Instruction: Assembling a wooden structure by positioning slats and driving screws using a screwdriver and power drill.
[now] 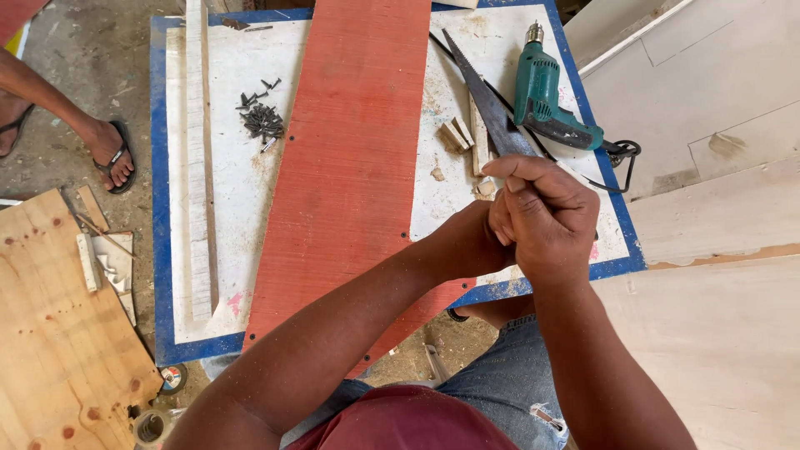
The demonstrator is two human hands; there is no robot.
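Nearest my head camera I see a dark red shirt (408,425) and blue jeans (500,383), with both forearms rising from them toward the workbench. My right hand (546,221) sits on top, fingers curled tight, and my left hand (483,237) is tucked under and against it, mostly hidden; both are clenched together, but I cannot tell what, if anything, lies between the fingers. Just beyond the right knuckles lies the handsaw blade (487,104), its near end meeting or passing under the hand, its long axis running from there up and to the left toward the far edge of the table, tip pointing away from me. Right of the blade lies a green power drill (546,100), chuck pointing far, its black cord (621,158) looping at the right. Small wood offcuts (462,137) lie left of the blade. A long red board (354,158) runs near to far across the middle of the white, blue-edged tabletop (233,192), partly covered by my left forearm. Further left are a heap of dark screws (260,117) and a pale wood strip (198,158) lying near to far. On the floor at left sit a plywood sheet (58,333) and another person's sandalled foot (112,154).
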